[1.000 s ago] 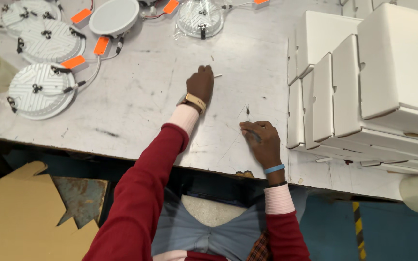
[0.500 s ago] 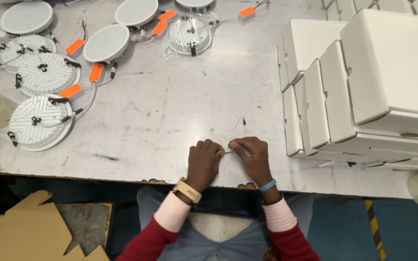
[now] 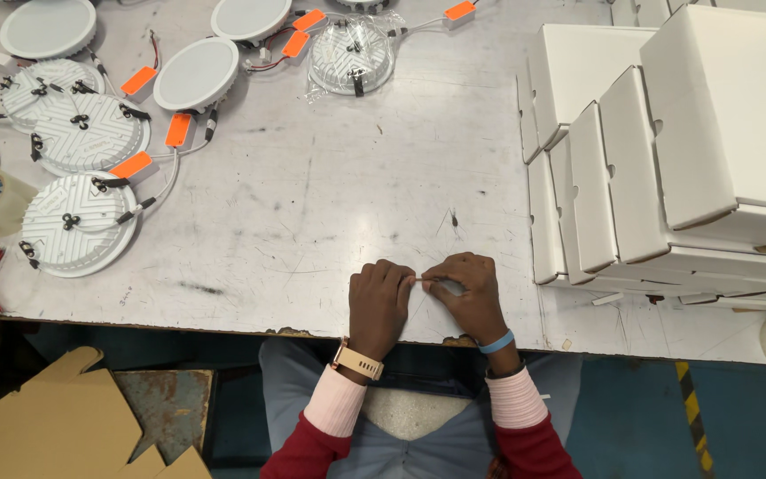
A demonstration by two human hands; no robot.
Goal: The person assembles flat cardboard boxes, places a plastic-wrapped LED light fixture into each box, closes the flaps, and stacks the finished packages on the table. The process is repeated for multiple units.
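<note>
We see both hands now together at near edge of tabletop (image 3: 312, 222); a second ago they were apart, left hand (image 3: 380, 306) reaching farther out. Left hand and right hand (image 3: 467, 297) pinch thin wire piece (image 3: 425, 280) between them, fingers of each clamped on its ends. We judge pickup done, handling of wire under way. Wire too thin to tell colour or bend. Round lamps (image 3: 77, 222) lie far left, white boxes (image 3: 667, 151) right, both cut off by frame.
</note>
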